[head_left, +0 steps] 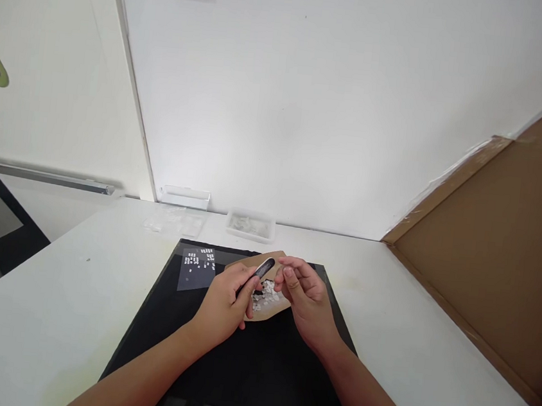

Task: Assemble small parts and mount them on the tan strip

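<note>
My left hand is closed around a slim black piece with a rounded end and a pale edge; its exact kind I cannot make out. Just to its right, my right hand has thumb and fingertips drawn together in a pinch. Whatever sits between them, if anything, is too small to tell. Under both hands lies an open brown paper piece, with many small white bits on it. Left of the hands, a clear sheet carries small white squares.
A black board or mat lies on the white table. Behind it, a translucent tray and clear plastic packaging rest near the wall. Brown cardboard stands along the right side.
</note>
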### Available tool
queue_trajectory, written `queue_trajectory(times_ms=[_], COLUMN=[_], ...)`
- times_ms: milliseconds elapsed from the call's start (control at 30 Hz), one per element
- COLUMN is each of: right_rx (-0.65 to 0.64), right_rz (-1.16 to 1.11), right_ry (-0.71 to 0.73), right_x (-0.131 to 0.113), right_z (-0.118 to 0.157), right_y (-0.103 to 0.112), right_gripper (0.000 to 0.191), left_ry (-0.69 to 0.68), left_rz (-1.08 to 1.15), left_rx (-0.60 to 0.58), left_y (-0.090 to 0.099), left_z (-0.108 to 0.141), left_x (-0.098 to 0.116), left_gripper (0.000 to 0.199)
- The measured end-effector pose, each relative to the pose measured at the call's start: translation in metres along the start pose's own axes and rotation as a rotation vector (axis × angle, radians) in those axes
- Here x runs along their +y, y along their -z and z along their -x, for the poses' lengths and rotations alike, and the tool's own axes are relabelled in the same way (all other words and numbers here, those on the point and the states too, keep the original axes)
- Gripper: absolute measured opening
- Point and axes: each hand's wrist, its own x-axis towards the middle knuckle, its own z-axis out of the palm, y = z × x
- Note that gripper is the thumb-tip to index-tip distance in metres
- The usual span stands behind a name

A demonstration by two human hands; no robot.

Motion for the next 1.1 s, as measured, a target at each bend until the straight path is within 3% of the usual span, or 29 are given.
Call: queue_trajectory(times_ms=[333, 933, 1100], right_rx=[-0.001, -0.034, -0.007], right_rz=[0.073, 0.007, 0.136], right_ry=[0.095, 0.098, 0.108], right_x=[-0.006, 0.0, 0.0], right_z=[0.002, 0.003, 0.002], right_y=[-0.003, 0.003, 0.008], right_gripper=[0.024, 0.026, 0.028], left_ry=[0.009, -0.06, -0.1], left_rz=[-0.052, -0.096, -0.18], left_rx=[0.008, -0.009, 0.029], left_y=[0.0, 0.001, 0.004], left_z=[0.0, 0.0, 0.0], left_x=[-0.003, 0.001, 0.002], left_gripper=[0.038, 0.033, 0.031])
